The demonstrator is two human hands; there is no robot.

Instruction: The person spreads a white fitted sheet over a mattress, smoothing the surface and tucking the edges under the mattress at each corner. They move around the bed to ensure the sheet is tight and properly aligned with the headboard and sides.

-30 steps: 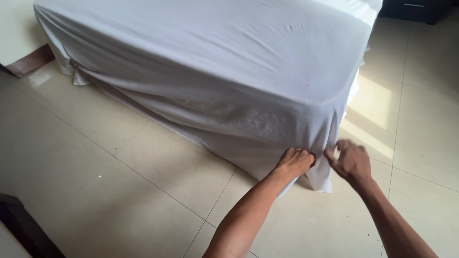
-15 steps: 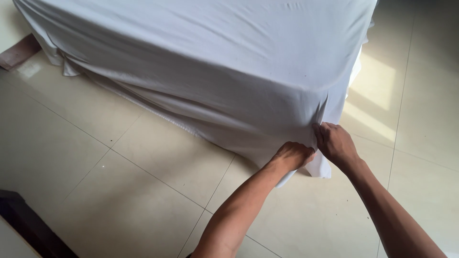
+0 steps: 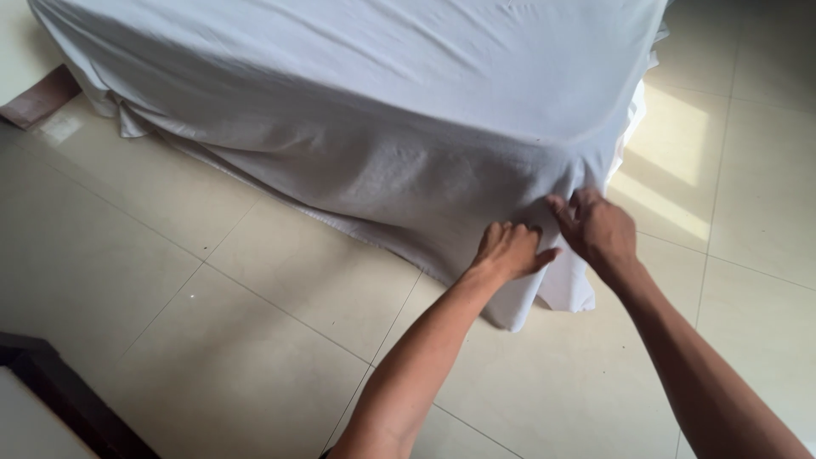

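A white bed sheet (image 3: pixel 382 110) covers a bed and hangs down over its near corner almost to the floor. My left hand (image 3: pixel 508 249) is pressed against the hanging cloth at that corner, fingers curled into the fabric. My right hand (image 3: pixel 600 228) sits just to its right and a little higher, pinching a fold of the sheet at the corner edge. The two hands almost touch. The bed under the sheet is hidden.
Pale beige floor tiles (image 3: pixel 255 323) surround the bed, with a sunlit patch (image 3: pixel 671 161) on the right. A dark wooden furniture edge (image 3: pixel 59 391) is at the bottom left. A brown strip (image 3: pixel 38 98) lies on the floor at the far left.
Both hands have moved up and closer together at the sheet's corner. The right hand has gone from below the corner to gripping a fold at its edge.
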